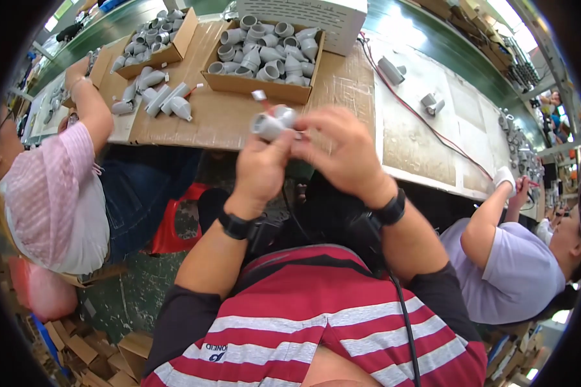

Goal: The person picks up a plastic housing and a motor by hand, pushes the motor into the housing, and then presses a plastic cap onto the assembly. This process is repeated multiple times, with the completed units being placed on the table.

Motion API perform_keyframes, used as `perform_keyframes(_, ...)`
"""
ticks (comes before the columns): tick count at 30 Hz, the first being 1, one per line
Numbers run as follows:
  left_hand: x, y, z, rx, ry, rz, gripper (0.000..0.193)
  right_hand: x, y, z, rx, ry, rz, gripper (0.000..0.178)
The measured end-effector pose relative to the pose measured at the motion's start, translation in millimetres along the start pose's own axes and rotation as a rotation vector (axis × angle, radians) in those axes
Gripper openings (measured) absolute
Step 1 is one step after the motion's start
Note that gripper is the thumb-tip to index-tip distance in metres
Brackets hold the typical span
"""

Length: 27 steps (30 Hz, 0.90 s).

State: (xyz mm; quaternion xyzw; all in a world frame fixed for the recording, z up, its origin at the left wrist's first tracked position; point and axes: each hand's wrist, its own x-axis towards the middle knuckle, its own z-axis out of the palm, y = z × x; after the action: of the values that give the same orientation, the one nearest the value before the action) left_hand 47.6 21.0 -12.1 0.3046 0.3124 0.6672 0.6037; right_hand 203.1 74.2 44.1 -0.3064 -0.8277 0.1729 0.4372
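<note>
My left hand (259, 166) grips a grey plastic elbow-shaped housing (268, 127) in front of my chest, its round open end facing left. A short red lead with a white connector (259, 95) sticks up behind the housing. From the right, my right hand (342, 145) reaches in with its fingers closed in a pinch at the housing's right end. What lies between those fingertips is small and blurred, so I cannot make it out. Both hands are just over the near edge of the cardboard-covered table (226, 119).
Behind my hands stands a cardboard box (258, 86) full of grey housings. Another filled box (174, 55) and several loose housings (168, 100) lie left. A red cable (426, 119) crosses the white tabletop at right, near two grey parts (432, 104). Co-workers sit on both sides.
</note>
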Motion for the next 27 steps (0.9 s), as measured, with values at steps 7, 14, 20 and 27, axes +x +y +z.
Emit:
perform_keyframes(7,44.4,29.3,-46.8,-0.22,-0.076,-0.057,0.04,168.2,92.5,40.5,-0.544,-0.377,-0.124,0.024)
perform_keyframes(14,64.9,11.2,-44.5,-0.11,-0.119,-0.009,0.04,201.5,144.6,56.5,-0.607,-0.465,-0.243,0.019)
perform_keyframes(20,72.4,1.5,-43.4,-0.061,-0.157,0.005,0.04,190.6,152.9,24.0,-0.429,-0.361,-0.205,0.02)
perform_keyframes(27,53.9,-12.5,-38.2,-0.174,-0.199,-0.112,0.045,74.7,98.8,-18.9,0.265,0.223,0.147,0.037)
